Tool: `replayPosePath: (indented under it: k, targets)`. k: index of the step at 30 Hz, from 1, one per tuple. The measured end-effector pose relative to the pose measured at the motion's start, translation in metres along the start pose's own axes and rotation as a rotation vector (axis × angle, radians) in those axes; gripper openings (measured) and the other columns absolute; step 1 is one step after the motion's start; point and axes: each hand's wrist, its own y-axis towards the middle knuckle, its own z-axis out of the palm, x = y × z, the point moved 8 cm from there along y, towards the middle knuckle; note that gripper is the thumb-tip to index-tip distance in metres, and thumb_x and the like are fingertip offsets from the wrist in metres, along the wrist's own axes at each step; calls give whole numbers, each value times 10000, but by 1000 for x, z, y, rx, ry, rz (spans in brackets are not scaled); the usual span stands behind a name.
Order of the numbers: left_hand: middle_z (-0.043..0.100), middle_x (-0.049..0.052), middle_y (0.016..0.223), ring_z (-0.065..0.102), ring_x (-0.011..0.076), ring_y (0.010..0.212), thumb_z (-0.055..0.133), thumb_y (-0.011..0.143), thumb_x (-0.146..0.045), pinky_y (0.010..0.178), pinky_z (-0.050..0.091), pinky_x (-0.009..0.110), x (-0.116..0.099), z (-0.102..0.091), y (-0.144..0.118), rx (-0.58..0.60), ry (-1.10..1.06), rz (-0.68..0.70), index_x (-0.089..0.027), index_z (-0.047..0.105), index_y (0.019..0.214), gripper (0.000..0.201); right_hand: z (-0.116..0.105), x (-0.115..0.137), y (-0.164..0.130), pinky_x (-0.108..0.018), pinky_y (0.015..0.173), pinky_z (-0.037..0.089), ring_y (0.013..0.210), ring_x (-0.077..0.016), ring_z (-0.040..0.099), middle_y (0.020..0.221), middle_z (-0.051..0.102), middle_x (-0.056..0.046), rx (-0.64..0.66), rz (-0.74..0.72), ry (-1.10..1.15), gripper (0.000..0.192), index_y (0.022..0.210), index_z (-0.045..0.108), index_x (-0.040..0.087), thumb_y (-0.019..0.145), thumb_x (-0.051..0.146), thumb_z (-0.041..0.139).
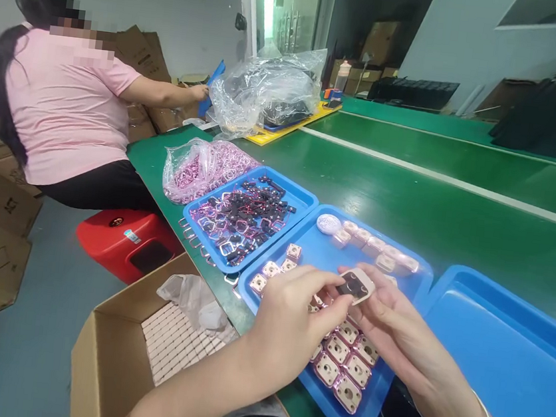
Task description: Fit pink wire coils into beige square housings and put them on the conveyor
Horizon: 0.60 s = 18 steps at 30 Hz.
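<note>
Above a blue tray my two hands meet at one small pale square housing with a dark insert on its face. My right hand grips the housing from its right side. The thumb and forefinger of my left hand pinch at the dark insert. Pink-edged square housings with round holes stand in rows in the tray below. More pale blocks line its far side, near a round white piece. My hands hide part of the tray.
Left of it, another blue tray holds black parts and metal frames. A plastic bag of pink frames lies beyond. A blue tray stands at right, an open carton below left. A person in pink sits at far left.
</note>
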Motion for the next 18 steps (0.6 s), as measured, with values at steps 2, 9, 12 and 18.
replayPosePath:
  k: [2, 9, 12, 18]
  targets:
    - [691, 22, 761, 628, 129, 680, 670, 791, -117, 676, 503, 225, -1, 0, -2, -27, 2, 27, -138, 688, 876, 89, 0, 0, 0, -168, 787, 524, 836, -110, 671, 900, 720, 34, 2, -7, -26, 294, 995, 670, 307, 734, 255, 794]
    - [696, 32, 789, 633, 135, 706, 652, 817, -134, 696, 525, 234, 0, 1, -7, -65, -42, 56, -154, 676, 903, 91, -6, -1, 2, -219, 727, 521, 776, -145, 678, 868, 732, 11, 7, -24, -183, 278, 976, 662, 301, 732, 278, 793]
    - [692, 26, 775, 628, 134, 685, 670, 808, -151, 684, 526, 238, 4, 3, -5, -36, -60, 7, -158, 679, 882, 75, -10, 9, 2, -217, 714, 522, 756, -145, 680, 832, 739, 4, -25, -113, -273, 249, 911, 691, 281, 698, 309, 818]
    - [666, 23, 747, 608, 130, 675, 677, 804, -151, 664, 488, 228, 7, 6, -2, 54, -36, -7, -140, 678, 871, 68, -17, 26, -1, -200, 717, 537, 788, -142, 686, 906, 754, -12, -92, -243, -442, 218, 895, 728, 273, 696, 252, 817]
